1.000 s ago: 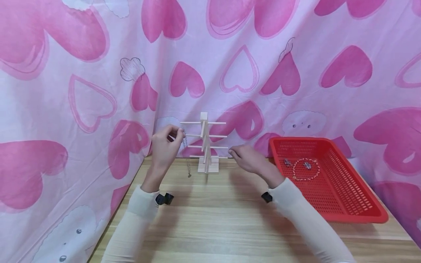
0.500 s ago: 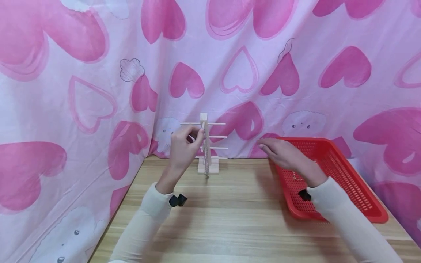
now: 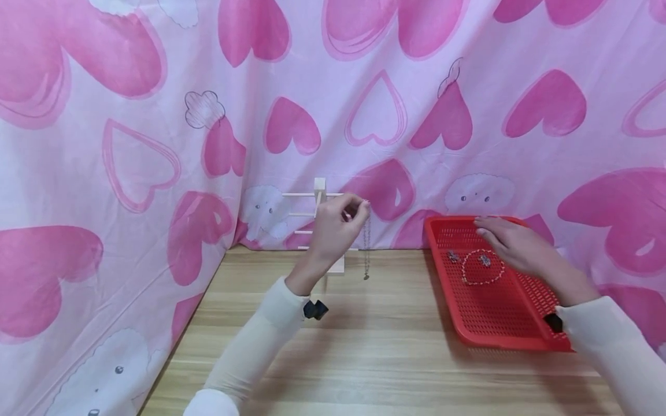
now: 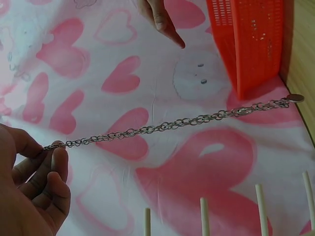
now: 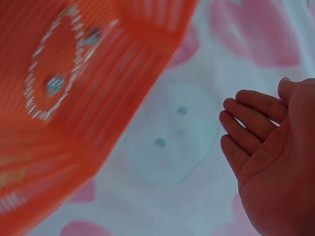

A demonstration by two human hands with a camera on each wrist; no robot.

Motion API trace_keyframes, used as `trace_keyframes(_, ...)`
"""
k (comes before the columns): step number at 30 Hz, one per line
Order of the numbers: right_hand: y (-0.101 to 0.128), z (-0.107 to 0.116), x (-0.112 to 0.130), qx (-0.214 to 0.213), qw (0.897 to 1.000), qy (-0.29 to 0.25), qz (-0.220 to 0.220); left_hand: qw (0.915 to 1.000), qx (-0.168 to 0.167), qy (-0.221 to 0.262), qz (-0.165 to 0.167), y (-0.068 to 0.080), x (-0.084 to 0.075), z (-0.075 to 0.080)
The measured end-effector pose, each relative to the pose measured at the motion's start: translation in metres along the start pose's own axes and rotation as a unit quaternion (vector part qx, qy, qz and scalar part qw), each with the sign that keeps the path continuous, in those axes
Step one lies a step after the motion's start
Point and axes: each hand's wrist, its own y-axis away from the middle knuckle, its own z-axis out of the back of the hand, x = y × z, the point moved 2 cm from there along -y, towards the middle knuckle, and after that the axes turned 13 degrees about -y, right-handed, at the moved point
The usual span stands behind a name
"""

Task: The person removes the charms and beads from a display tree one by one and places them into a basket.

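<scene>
Thumb and fingers of my left hand (image 3: pixel 340 225) pinch one end of a silver chain necklace (image 4: pixel 162 126). The chain dangles beside the right side of the wooden peg stand (image 3: pixel 319 186), a small round pendant (image 4: pixel 295 98) at its lower end. My left hand covers part of the stand in the head view. My right hand (image 3: pixel 520 245) is over the red plastic basket (image 3: pixel 458 315), fingers extended and holding nothing. A beaded bracelet (image 3: pixel 483 283) lies in the basket, with a small silvery piece (image 3: pixel 485 261) inside its loop and another silvery piece (image 3: pixel 452 256) beside it.
The basket stands at the right of the wood-grain table (image 3: pixel 364 370). Behind and to the left hangs a pink heart-patterned cloth (image 3: pixel 291 52). Thin pegs (image 4: pixel 204 216) of the stand stick out near the hanging chain.
My left hand has carried the necklace rightward across the front of the stand, from its left side to its right. My right hand has moved right, from near the pegs to over the basket.
</scene>
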Motion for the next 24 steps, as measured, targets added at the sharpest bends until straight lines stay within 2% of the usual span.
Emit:
trace_keyframes(4, 0.012, 0.008, -0.026, 0.002, 1.000, -0.006, -0.019, 0.9999, 0.003, -0.007, -0.013, -0.009, -0.008, -0.013)
trace_keyframes(9, 0.028, 0.015, -0.054, 0.012, 0.999, -0.012, -0.046, 0.9994, 0.035, 0.008, -0.004, -0.019, -0.020, -0.027)
trace_keyframes(14, 0.045, 0.016, -0.079, 0.010, 0.999, -0.014, -0.049, 0.9982, 0.060, 0.001, -0.002, -0.029, -0.031, -0.039)
trace_keyframes(19, 0.058, 0.019, -0.097, 0.002, 0.999, -0.011, -0.051, 0.9970, 0.075, -0.006, -0.020, -0.040, -0.039, -0.049)
trace_keyframes(24, 0.064, 0.024, -0.108, -0.006, 0.999, -0.010, -0.046, 0.9953, 0.093, -0.003, -0.024, -0.050, -0.047, -0.057)
